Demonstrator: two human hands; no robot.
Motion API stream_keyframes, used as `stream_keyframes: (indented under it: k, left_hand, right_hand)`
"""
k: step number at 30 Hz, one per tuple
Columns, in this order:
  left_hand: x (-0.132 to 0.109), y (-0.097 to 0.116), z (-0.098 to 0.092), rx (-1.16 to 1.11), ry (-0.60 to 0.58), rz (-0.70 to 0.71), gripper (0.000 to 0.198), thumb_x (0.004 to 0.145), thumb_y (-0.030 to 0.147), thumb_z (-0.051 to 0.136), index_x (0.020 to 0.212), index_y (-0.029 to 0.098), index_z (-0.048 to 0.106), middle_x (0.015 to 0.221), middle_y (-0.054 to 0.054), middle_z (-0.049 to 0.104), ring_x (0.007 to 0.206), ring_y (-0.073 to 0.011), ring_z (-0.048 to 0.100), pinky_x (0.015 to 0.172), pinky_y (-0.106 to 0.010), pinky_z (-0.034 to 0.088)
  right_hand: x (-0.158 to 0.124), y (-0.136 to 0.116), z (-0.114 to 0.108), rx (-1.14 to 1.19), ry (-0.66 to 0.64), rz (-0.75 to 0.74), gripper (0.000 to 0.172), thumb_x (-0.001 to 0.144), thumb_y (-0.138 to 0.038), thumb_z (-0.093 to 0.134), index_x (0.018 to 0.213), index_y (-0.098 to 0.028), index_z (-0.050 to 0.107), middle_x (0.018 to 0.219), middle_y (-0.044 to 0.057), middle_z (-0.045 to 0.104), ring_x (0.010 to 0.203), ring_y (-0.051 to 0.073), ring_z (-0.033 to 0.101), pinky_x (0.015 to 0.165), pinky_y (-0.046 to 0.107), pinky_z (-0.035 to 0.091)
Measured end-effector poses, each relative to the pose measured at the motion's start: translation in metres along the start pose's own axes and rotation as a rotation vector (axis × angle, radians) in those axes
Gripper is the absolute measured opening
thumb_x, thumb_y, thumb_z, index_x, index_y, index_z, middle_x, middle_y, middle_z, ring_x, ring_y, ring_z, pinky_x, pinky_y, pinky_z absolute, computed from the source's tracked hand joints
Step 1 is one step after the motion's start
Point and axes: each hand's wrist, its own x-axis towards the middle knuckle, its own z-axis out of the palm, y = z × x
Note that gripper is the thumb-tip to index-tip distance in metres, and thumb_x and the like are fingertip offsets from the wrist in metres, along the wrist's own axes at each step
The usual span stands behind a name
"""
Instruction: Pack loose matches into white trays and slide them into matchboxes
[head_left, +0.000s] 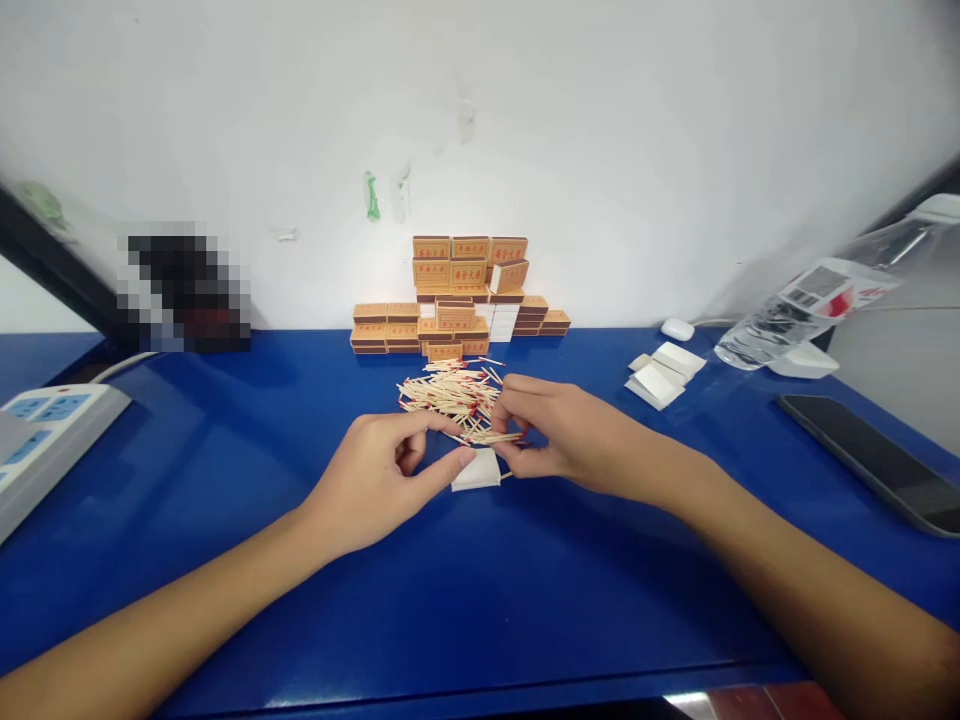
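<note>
A loose heap of red-tipped matches [450,392] lies on the blue table in front of me. My right hand [536,425] pinches a small bundle of matches [491,437] at the heap's near edge. From the other side, my left hand [397,460] reaches in with thumb and index finger apart, the index fingertip at the bundle's left ends. Its other fingers are curled. Just below the bundle sits a small white matchbox tray [476,472], close to my left thumb; its inside is partly hidden. One stray match pokes out to the right of the tray.
Yellow matchboxes [469,272] are stacked against the wall behind the heap. Rightward lie folded white paper pieces [664,378], a white earbud case [677,328], a clear plastic bottle [795,310] and a phone [870,455]. A power strip [60,430] is at the left.
</note>
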Motion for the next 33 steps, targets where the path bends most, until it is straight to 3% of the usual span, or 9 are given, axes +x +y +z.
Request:
stream_keyframes:
  k: [13,29,33]
  left_hand:
    - [0.005,0.0,-0.001,-0.182,-0.102,-0.105,0.027,0.094,0.045,0.068,0.09,0.019,0.076,0.056,0.009,0.026,0.052,-0.0089,0.024,0.05,-0.022,0.022]
    - [0.008,-0.007,-0.004,-0.148,-0.138,-0.099,0.025,0.094,0.042,0.067,0.09,0.018,0.075,0.057,0.009,0.026,0.053,-0.0088,0.024,0.05,-0.022,0.021]
    - [0.01,-0.009,-0.016,-0.078,-0.14,-0.064,0.021,0.092,0.037,0.067,0.088,0.018,0.074,0.058,0.008,0.03,0.053,-0.0085,0.027,0.051,-0.022,0.025]
  right_hand:
    - [0.002,-0.008,0.011,-0.036,0.017,-0.043,0.01,0.092,-0.013,0.065,0.095,-0.018,0.057,0.1,0.004,0.061,0.075,0.014,0.055,0.066,0.026,0.041]
    - [0.004,-0.007,0.009,-0.101,-0.027,0.015,0.015,0.089,-0.012,0.069,0.092,-0.019,0.057,0.098,0.003,0.06,0.074,0.014,0.054,0.064,0.026,0.039]
    - [0.003,-0.005,0.01,-0.119,-0.016,0.015,0.012,0.091,-0.013,0.067,0.092,-0.019,0.057,0.096,0.003,0.061,0.071,0.014,0.053,0.064,0.027,0.038]
